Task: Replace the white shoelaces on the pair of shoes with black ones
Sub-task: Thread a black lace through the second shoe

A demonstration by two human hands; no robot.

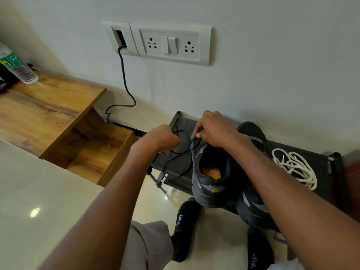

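— What are the hands doing?
— The left hand (162,137) is curled into a fist round the black lace (176,154), and the lace hangs down from it in loops. The right hand (213,128) pinches the same lace with its fingertips, right at the far end of the dark shoe (211,178).
— Where is the shoe?
— Just under the right hand and a bit nearer, on the low black rack (303,168) (you can see orange inside it). The left hand is to the left of the shoe, not touching it.
— And the other shoe?
— The second shoe (253,209) sits to the right, under the right arm.
— The white laces?
— The white laces (294,166) lie in a heap on the rack, far right, well away from both hands.
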